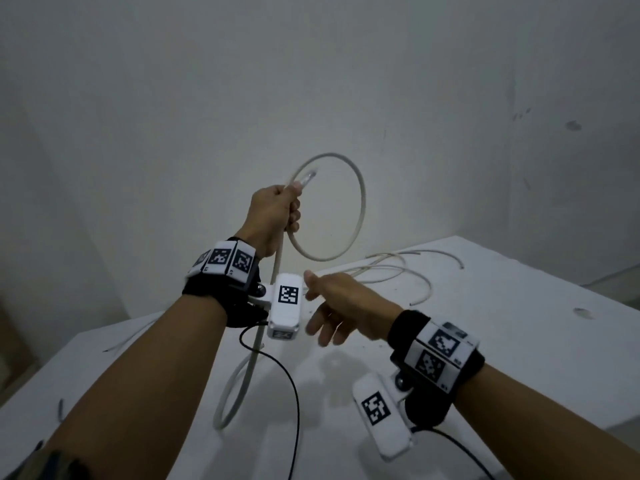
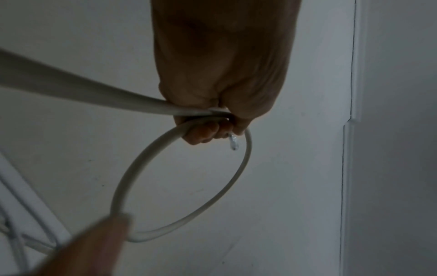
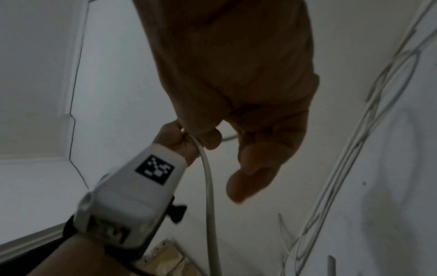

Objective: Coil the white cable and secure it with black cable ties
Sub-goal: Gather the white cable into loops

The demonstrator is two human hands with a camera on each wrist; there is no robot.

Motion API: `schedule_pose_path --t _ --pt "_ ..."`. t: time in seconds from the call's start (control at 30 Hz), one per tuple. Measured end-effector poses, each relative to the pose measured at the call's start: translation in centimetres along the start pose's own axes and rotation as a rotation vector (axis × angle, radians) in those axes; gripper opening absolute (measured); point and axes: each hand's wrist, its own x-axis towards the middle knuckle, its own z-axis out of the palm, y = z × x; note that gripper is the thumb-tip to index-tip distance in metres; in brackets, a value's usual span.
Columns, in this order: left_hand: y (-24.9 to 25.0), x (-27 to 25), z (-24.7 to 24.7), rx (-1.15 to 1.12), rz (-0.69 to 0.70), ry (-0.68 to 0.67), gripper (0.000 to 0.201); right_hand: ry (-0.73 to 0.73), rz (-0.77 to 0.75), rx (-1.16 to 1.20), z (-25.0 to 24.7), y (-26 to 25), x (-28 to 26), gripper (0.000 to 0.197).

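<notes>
My left hand [image 1: 277, 213] is raised in front of the wall and grips the white cable [image 1: 362, 202], which forms one round loop to its right. The cable's clear plug [image 1: 308, 177] sticks out above the fist. In the left wrist view the left hand [image 2: 217, 89] grips the cable [image 2: 123, 183] where the loop crosses. From the fist the cable hangs down to the white table [image 1: 519, 341] and bends there. My right hand [image 1: 332, 306] hovers lower, fingers relaxed and holding nothing, beside the hanging cable [image 3: 208, 186]. I cannot make out any black cable ties for certain.
Thin pale wires [image 1: 398, 268] lie looped on the far side of the table, also along the right of the right wrist view as thin wires [image 3: 350, 149]. A small dark strip [image 1: 60, 408] lies near the table's left edge. Black leads [image 1: 296, 393] trail from the wrist cameras. Bare walls stand behind.
</notes>
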Motion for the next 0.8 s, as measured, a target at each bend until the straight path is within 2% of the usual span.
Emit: schedule_pose_path --t 0.13,0.23,0.4,0.57,0.8 --pt "1.4 -0.1 -0.2 -0.012 0.004 0.006 0.013 -0.220 -0.006 0.130 1.5 -0.1 0.3 0.045" --pt "2.0 -0.5 -0.5 -0.031 -0.018 -0.029 0.014 -0.382 -0.023 0.098 2.4 -0.6 0.2 0.037" --pt "3.6 -1.1 -1.0 0.018 -0.010 -0.112 0.015 -0.313 -0.179 0.065 3.1 -1.2 0.6 0.028" --pt "4.8 -1.6 -1.2 0.069 -0.031 -0.153 0.017 -0.323 -0.218 0.131 3.6 -1.3 1.0 0.028" --pt "5.3 -3.5 -1.3 0.161 -0.051 -0.233 0.015 -0.297 -0.253 0.091 4.1 -1.1 0.5 0.019"
